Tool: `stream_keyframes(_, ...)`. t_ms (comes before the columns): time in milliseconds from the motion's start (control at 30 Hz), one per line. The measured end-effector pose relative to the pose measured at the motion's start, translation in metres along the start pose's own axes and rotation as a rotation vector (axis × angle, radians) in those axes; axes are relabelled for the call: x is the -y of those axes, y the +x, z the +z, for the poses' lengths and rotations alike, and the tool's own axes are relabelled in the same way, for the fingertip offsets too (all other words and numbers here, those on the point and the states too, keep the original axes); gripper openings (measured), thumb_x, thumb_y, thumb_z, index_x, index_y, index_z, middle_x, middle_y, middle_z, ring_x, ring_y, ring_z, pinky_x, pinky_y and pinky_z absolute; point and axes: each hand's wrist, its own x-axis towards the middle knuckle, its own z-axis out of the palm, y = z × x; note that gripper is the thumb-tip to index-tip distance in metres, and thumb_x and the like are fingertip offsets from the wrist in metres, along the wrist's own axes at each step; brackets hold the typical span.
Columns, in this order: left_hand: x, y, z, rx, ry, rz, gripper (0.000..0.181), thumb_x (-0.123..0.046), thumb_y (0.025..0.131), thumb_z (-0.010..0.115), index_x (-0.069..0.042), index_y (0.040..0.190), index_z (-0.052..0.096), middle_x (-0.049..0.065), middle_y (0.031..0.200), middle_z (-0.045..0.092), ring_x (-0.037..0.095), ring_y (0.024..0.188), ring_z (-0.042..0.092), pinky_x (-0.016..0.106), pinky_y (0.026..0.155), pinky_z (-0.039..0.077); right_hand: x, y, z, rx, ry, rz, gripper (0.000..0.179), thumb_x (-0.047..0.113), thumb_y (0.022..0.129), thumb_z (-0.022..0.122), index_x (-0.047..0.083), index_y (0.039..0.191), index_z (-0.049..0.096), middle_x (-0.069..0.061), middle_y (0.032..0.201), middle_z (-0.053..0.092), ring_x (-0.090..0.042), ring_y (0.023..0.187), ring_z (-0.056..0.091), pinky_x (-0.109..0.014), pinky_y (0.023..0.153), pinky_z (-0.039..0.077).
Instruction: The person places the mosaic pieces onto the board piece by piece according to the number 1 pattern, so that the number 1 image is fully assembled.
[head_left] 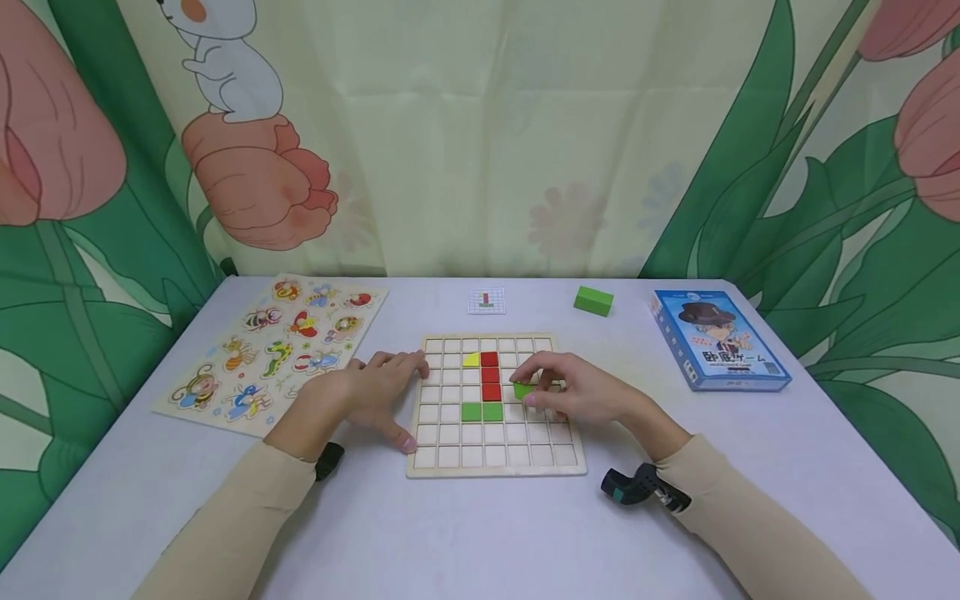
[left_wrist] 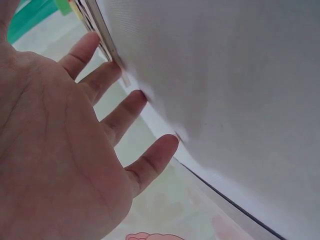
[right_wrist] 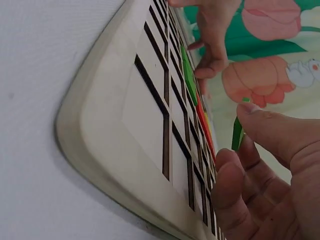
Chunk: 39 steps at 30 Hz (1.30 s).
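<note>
A square wooden grid board lies before me on the table. Its cells hold a column of red tiles, a yellow triangular tile left of the top red one, and two green tiles below. My right hand pinches a thin green tile between thumb and fingers, over the board's right half. The left hand rests spread at the board's left edge, with the thumb near the lower corner and the fingertips near the upper part.
Behind the board lie a small pattern card and a green block. A blue illustrated box sits at the right. At the left, partly behind my left hand, is an insect picture board. A printed curtain hangs beyond the table.
</note>
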Motion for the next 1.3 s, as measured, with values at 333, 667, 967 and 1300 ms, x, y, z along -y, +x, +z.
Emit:
stream_keyframes(333,-0.003,-0.004,-0.001,0.013,-0.023,0.017,0.105,-0.066,0.063,0.09,-0.027,0.143,0.034,0.002,0.158,0.039,0.034,0.149,0.03,0.067,0.111,0.03,0.001,0.004,0.007,0.005,-0.159,-0.053,0.029,0.024,0.095,0.076,0.02,0.123,0.068,0.006,0.112,0.066,-0.016,0.087,0.059,-0.027,0.077,0.05)
stream_keyframes(667,-0.013,-0.006,-0.001,-0.008,-0.011,0.025,0.105,-0.066,0.061,0.091,-0.027,0.142,0.036,0.002,0.156,0.043,0.034,0.148,0.032,0.066,0.11,0.031,-0.001,-0.001,0.016,0.007,-0.219,-0.05,0.033,0.026,0.091,0.081,0.022,0.121,0.068,0.008,0.104,0.065,-0.014,0.078,0.057,-0.025,0.071,0.049)
stream_keyframes(967,-0.011,-0.005,-0.002,0.0,-0.007,0.026,0.106,-0.064,0.063,0.091,-0.026,0.144,0.035,0.003,0.16,0.039,0.035,0.149,0.031,0.064,0.111,0.03,0.003,-0.005,0.017,-0.005,-0.243,-0.062,0.031,0.02,0.093,0.078,0.021,0.122,0.068,0.009,0.105,0.067,-0.013,0.082,0.058,-0.026,0.074,0.05)
stream_keyframes(1300,-0.009,-0.003,0.0,0.013,-0.023,-0.002,0.106,-0.062,0.064,0.092,-0.027,0.145,0.033,0.003,0.162,0.036,0.034,0.15,0.029,0.066,0.114,0.027,0.007,-0.008,0.014,0.03,-0.212,-0.05,0.023,0.018,0.1,0.069,0.021,0.123,0.068,0.009,0.109,0.069,-0.014,0.088,0.062,-0.029,0.079,0.053)
